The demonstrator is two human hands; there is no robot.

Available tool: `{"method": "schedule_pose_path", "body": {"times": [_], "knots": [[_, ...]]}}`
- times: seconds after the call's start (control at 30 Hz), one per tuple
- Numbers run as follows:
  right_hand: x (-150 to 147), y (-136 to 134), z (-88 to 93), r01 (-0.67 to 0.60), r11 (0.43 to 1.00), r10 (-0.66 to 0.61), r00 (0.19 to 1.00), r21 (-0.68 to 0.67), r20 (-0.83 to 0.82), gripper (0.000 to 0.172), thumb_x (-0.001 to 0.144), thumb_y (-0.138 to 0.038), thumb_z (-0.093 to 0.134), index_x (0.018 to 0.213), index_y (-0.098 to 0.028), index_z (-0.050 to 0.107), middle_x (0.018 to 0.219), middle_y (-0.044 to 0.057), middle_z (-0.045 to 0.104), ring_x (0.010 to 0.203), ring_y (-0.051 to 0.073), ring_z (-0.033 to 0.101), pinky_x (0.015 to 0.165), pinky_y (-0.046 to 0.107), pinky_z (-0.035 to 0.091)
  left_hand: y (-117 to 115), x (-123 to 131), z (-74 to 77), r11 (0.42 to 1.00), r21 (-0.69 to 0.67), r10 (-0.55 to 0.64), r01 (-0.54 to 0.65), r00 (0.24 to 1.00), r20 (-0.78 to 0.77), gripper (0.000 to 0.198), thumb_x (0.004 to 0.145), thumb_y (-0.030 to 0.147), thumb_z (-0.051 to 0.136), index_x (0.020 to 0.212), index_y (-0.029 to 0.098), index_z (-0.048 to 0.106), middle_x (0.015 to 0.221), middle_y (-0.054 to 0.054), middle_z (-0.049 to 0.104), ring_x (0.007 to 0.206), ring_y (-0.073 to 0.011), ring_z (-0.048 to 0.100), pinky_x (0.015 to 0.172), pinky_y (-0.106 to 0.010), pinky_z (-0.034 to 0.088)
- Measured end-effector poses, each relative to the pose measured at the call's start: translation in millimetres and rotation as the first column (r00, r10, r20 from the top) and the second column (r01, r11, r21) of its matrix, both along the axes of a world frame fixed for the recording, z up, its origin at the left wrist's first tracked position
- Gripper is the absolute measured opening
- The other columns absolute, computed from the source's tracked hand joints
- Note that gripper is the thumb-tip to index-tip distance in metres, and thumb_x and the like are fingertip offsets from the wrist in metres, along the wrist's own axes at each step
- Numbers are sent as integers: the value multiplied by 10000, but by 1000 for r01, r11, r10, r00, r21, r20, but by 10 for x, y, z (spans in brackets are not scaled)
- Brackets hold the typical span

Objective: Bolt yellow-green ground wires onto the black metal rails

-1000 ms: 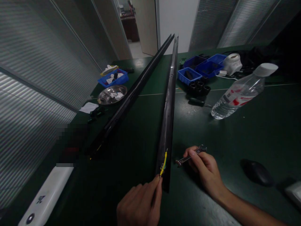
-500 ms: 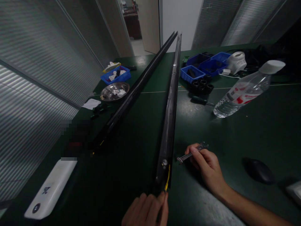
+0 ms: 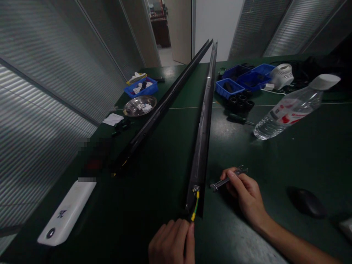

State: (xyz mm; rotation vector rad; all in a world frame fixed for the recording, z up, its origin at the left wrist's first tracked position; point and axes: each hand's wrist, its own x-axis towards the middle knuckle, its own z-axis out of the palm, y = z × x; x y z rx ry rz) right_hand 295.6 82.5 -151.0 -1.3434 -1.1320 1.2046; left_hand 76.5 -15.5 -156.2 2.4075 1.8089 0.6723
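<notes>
My left hand (image 3: 172,242) is closed at the near end of a long dark metal channel (image 3: 202,141), pinching a short yellow-green wire (image 3: 196,207) between thumb and forefinger. The wire's far end lies against a small bolt (image 3: 196,188) inside the channel; whether it sits around the bolt I cannot tell. To the right of the channel, my right hand (image 3: 249,196) grips a combination wrench (image 3: 220,184), apart from the bolt. A second dark channel (image 3: 162,108) runs along the left, with a bit of yellow at its near end.
A water bottle (image 3: 286,110) and a black mouse (image 3: 307,202) stand on the right. Behind them are blue bins (image 3: 229,88), black cylindrical parts (image 3: 239,103) and a screwdriver (image 3: 238,118). At left lie a metal dish (image 3: 129,110), a blue basket (image 3: 154,88) and a white case (image 3: 68,212).
My left hand has brought the wire's far end from beside the bolt onto it. The right hand keeps its hold on the wrench. The whole view has shifted slightly.
</notes>
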Motion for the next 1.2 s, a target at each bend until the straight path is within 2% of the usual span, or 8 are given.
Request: {"method": "schedule_pose_path", "body": {"times": [0.27,0.33,0.43,0.53,0.77,0.9,1.03,1.2], "knots": [[-8,-3,-7,-7,1000,7,1000,11,-27,412,969,-528,603,782,-176,707,668,5,568,531,113,447,459,234,340,20,-39,3,998,-51,-22,20,999,-31,307,1025,181,514,725,205,573,634,8,598,560,-152,587,561,-291,378],[-4,-4,-9,-14,1000,14,999,11,-32,404,974,-518,603,788,-175,708,672,5,574,529,109,442,460,234,336,36,-104,7,996,-26,-80,80,997,-20,262,1025,195,541,769,201,597,653,9,610,582,-146,602,576,-276,399],[0,-7,-4,-19,1000,19,999,14,-33,402,980,-511,599,791,-174,707,678,6,579,532,106,440,468,236,335,62,-250,31,979,-2,-206,206,978,-21,107,1026,196,564,995,190,666,755,-1,672,647,-147,639,616,-264,438],[3,-10,-3,-29,999,29,999,21,-22,405,986,-510,592,789,-175,704,685,7,580,544,108,448,477,239,339,110,-395,72,949,11,-313,314,948,-55,187,1038,167,541,1167,209,669,847,-2,707,702,-152,656,670,-272,469],[10,-6,-32,-25,999,26,1000,21,-10,388,993,-498,589,807,-176,699,714,3,578,566,108,456,496,243,340,361,-468,142,881,13,-469,473,875,-122,234,1030,99,518,1178,186,678,901,-15,681,706,-159,611,623,-275,463],[4,-8,-39,-38,999,38,999,20,-11,381,1000,-494,580,818,-179,693,697,-5,571,554,105,440,492,245,330,457,-400,130,873,98,-467,477,877,-111,205,1013,109,576,1184,169,673,895,-17,663,691,-151,588,595,-264,468],[9,-10,-50,-41,999,42,999,23,-20,369,1001,-490,580,822,-186,688,704,-5,573,566,111,449,501,247,335,521,-314,194,899,101,-425,425,905,-29,167,1024,214,603,1169,168,672,952,-38,666,768,-164,608,648,-271,519],[23,0,-72,-59,998,60,998,24,-10,358,1013,-479,567,838,-192,692,714,-8,568,586,116,465,525,249,352,628,-243,328,936,63,-343,345,938,-47,300,1022,297,563,1276,169,658,1257,-110,656,1131,-279,599,920,-420,530]]}}
